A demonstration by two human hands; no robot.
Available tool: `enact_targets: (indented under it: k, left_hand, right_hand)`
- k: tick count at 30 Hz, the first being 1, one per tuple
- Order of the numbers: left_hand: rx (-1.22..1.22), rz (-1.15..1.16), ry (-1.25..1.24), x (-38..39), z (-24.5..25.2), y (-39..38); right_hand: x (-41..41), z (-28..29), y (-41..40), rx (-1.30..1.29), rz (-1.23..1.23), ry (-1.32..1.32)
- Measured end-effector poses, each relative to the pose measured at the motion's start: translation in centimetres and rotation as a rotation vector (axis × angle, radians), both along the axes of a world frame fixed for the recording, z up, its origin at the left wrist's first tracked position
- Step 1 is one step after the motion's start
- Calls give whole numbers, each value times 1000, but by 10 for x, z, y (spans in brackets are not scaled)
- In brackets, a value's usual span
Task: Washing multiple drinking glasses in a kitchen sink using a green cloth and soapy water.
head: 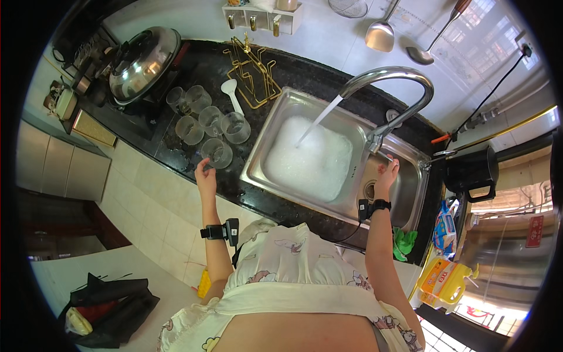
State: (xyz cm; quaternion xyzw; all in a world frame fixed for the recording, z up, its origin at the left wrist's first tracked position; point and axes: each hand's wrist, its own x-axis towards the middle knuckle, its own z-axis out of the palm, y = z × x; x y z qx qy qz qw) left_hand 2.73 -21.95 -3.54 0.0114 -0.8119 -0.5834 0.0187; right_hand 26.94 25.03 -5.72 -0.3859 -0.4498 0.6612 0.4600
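Water runs from the curved chrome faucet (391, 75) into the larger basin of a steel double sink (264, 158), where white suds (308, 163) cover the bottom. My right hand (387, 172) is on the faucet's lever (389, 159), above the smaller basin. On the left, my left hand (206, 175) is by the near side of a clear drinking glass (217, 153), fingertips at its rim; whether they touch it I cannot tell. Several more clear glasses (211, 120) stand grouped behind it on the black countertop. A white spoon (230, 88) lies beyond them.
A gold wire rack (250, 75) is behind the sink's left corner. A lidded steel wok (145, 66) sits on the stove at the far left. To the right are a green cloth or bag (403, 243), a black pitcher (473, 171) and a yellow jug (444, 281).
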Motion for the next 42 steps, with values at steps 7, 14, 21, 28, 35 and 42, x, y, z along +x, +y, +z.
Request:
enact_targets:
  k: [7,14,21,28,35,42]
  left_hand:
    - [-38,13,-26,0,11,0]
    - [-51,-16,-71,-6,1,0]
    - [-222,-133,-154,-16,-2,-3]
    - [-216,-92,-151,-11,7,5]
    - [-288,-97,-109,-11,9,12]
    - [-351,-144,-64,-8,4,15]
  right_hand:
    - [2,-5,4,48,-4,-47]
    - [0,-3,1,46,8,-16]
    - [2,-7,6,54,18,-33]
    - [3,-3,4,43,27,-33]
    - [3,-9,8,65,8,-28]
    - [4,-10,9,112,34,-32]
